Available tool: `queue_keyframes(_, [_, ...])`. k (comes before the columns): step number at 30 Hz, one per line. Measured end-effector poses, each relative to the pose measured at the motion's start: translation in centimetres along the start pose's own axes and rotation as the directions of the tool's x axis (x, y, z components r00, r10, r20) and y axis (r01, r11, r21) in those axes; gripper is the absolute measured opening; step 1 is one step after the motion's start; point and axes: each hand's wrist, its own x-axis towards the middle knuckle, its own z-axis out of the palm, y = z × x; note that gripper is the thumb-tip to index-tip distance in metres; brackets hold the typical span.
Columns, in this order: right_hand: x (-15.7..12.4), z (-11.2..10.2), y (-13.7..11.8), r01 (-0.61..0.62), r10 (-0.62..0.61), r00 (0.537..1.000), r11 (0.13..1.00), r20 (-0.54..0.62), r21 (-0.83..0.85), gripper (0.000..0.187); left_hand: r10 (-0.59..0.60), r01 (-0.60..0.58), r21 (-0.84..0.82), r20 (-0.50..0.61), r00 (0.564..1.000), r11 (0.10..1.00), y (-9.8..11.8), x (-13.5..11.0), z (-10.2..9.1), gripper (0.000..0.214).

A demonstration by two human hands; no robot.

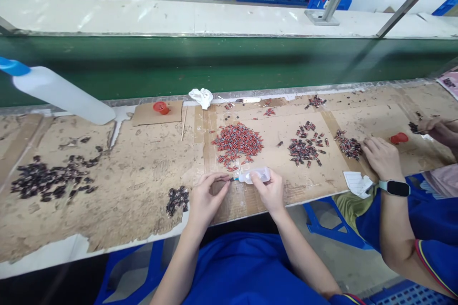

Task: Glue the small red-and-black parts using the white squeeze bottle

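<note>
My right hand (pixel 271 191) is closed around a small translucent squeeze bottle (pixel 264 174), tilted on its side with its thin blue tip (pixel 235 179) pointing left. My left hand (pixel 209 195) pinches a tiny dark part (pixel 228 179) right at that tip; its exact kind is too small to make out. Just beyond both hands lies a pile of small red-and-metal parts (pixel 239 143). Close beside my left hand, near the table edge, is a small heap of black parts (pixel 177 200).
Cardboard (pixel 143 171) covers the bench. A large white bottle (pixel 64 93) leans in at left, near a black heap (pixel 53 178). Behind are a red cup (pixel 161 107) and crumpled tissue (pixel 201 98). At right, a co-worker's hand (pixel 382 157) touches another pile (pixel 348 147).
</note>
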Motion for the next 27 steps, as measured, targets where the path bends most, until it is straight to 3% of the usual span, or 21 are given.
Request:
queue_keyframes(15, [0.08, 0.01, 0.01, 0.001, 0.004, 0.999, 0.992, -0.041, 0.123, 0.026, 0.012, -0.012, 0.002, -0.034, 0.999, 1.0, -0.28, -0.09, 0.23, 0.012])
queue_keyframes(27, [0.14, 0.12, -0.05, 0.001, -0.001, 1.0, 1.0, -0.024, 0.029, 0.027, -0.002, 0.002, -0.007, -0.021, 1.0, 1.0, -0.41, -0.13, 0.27, 0.012])
